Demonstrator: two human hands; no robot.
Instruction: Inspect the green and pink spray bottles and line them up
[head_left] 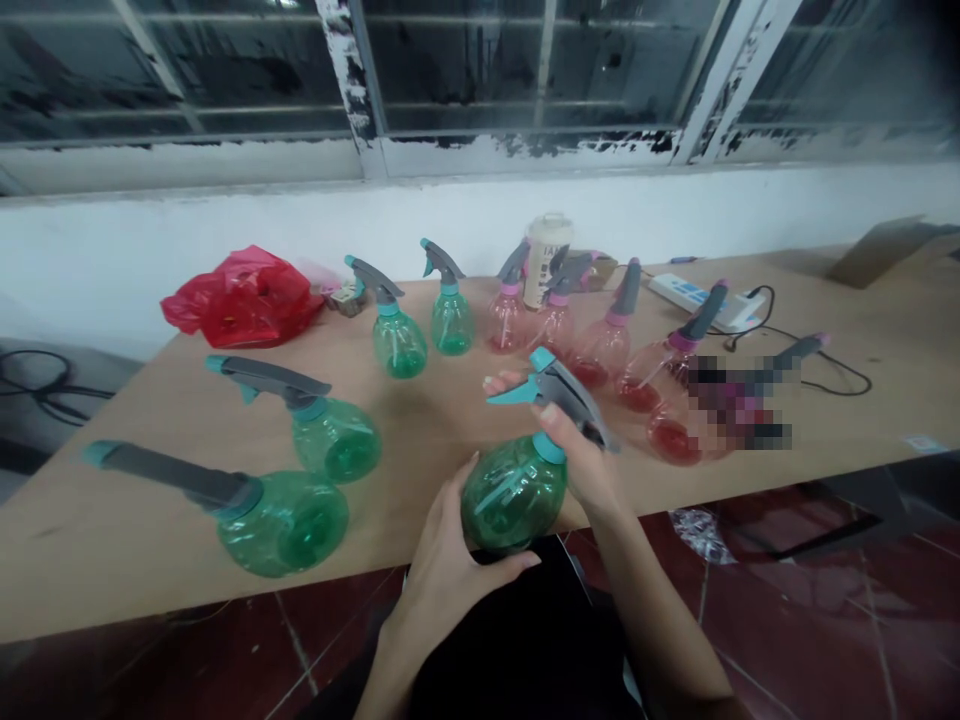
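Both hands have hold of a green spray bottle [517, 492] with a grey and teal trigger head, tilted in front of me at the table's near edge. My left hand [457, 560] cups the round body from the left and below. Around the neck and spray head, my right hand [574, 440] is wrapped, with fingers behind the teal trigger. To the left stand several more green spray bottles [337, 440]. Several pink spray bottles [600, 350] with grey and pink heads form a curved row at the right.
A red plastic bag [247, 300] lies at the back left of the wooden table [150, 400]. Behind the pink bottles stands a pale cup [546, 262]. A white power strip [697, 300] with a black cable [840, 380] sits at the right, and a cardboard piece [885, 245] beyond.
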